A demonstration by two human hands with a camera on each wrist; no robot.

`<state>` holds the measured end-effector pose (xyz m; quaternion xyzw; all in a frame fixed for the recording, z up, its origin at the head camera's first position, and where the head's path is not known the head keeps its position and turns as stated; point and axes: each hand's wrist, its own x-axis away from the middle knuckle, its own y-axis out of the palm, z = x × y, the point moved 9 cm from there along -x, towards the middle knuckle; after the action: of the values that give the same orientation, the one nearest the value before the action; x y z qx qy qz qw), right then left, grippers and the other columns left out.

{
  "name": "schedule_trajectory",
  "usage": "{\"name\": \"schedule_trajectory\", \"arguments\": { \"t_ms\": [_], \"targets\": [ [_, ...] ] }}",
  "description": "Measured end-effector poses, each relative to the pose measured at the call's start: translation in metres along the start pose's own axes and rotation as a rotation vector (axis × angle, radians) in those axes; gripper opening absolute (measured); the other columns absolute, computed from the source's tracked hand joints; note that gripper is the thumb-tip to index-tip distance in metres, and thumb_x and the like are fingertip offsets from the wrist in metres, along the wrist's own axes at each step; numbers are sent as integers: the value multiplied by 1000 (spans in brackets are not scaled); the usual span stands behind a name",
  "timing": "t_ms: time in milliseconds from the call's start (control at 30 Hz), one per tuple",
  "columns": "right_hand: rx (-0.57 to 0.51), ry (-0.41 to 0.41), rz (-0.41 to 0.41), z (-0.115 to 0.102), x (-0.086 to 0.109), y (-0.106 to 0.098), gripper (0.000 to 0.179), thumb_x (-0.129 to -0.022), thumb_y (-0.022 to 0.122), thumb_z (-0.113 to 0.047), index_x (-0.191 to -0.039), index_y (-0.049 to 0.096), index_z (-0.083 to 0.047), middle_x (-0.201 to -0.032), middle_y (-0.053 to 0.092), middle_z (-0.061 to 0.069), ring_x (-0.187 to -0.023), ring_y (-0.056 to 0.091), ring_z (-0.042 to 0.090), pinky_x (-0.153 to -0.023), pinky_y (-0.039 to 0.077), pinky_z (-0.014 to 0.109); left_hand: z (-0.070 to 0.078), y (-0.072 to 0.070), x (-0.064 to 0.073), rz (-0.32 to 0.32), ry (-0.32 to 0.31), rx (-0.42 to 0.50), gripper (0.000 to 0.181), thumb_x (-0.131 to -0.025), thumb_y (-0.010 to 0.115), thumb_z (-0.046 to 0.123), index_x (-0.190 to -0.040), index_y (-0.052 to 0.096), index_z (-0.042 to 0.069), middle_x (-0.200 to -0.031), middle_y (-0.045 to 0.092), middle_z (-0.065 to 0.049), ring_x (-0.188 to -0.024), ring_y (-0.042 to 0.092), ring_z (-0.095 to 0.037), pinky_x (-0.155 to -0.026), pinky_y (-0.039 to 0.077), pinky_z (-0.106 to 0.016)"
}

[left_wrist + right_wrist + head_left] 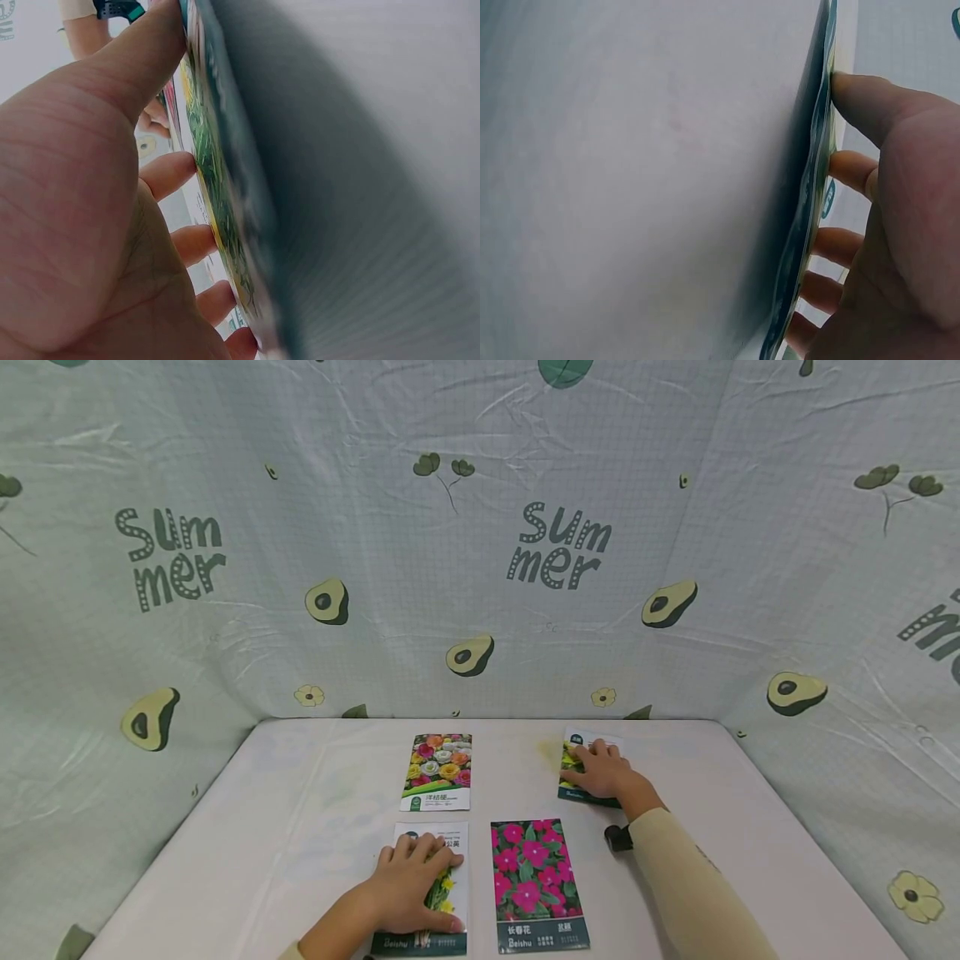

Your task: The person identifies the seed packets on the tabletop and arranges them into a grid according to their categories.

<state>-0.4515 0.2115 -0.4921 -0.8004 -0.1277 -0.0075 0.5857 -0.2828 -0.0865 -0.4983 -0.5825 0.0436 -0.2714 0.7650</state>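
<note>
My left hand [408, 887] rests with spread fingers on a seed packet [446, 893] showing yellow flowers, at the near left of the table. In the left wrist view its fingertips and thumb touch the face of that packet [208, 161]. Farther back on the right, my right hand [606, 772] lies spread over another packet [572, 767] with a white top and dark lower band, covering much of its picture. The right wrist view shows fingertips against this packet's face [819, 180], its edge slightly wavy.
Between the hands lies a packet of pink flowers [536, 872]. Behind the left hand is a packet with multicoloured blooms [441, 770]. All rest on a white table [315, 793], backed by a curtain [375, 543] printed with avocados. A dark wrist device [618, 838] sits at the right sleeve.
</note>
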Motion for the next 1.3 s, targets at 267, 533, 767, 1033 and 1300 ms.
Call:
{"name": "schedule_trajectory", "arguments": {
  "t_ms": [267,533,767,1033,1300],
  "targets": [
    [13,-16,-5,-6,-2,2,64,-102,55,-52,-153,45,-14,-150,37,26,-134,36,47,-109,33,69,-3,2,-2,17,2,2,88,-72,73,79,-145,53,34,-144,44,-4,-124,38,-34,-96,34,-59],
    [21,-18,-20,-12,-3,4,65,-102,55,-54,-154,44,-17,-152,35,24,-135,35,45,-110,34,68,-2,1,-2,12,0,10,89,-72,73,79,-146,53,34,-145,43,-4,-126,38,-34,-96,33,-59],
    [27,-10,-41,-13,-7,7,66,-102,54,-55,-156,42,-18,-153,34,23,-135,35,44,-112,33,67,-2,1,-2,11,0,8,88,-73,75,77,-146,53,32,-144,44,-5,-124,38,-34,-95,33,-58],
    [28,-14,-43,-10,-11,12,67,-102,52,-57,-156,41,-19,-154,33,23,-137,33,45,-112,32,67,-1,1,-1,8,4,15,90,-72,71,81,-146,53,33,-144,44,-5,-125,38,-34,-94,33,-58],
    [26,0,-58,-11,-10,10,68,-101,53,-58,-156,41,-19,-155,32,23,-139,32,45,-113,31,68,-1,2,-2,-7,-6,13,89,-72,74,78,-146,52,33,-145,43,-5,-125,38,-35,-95,33,-59]
  ]
}}
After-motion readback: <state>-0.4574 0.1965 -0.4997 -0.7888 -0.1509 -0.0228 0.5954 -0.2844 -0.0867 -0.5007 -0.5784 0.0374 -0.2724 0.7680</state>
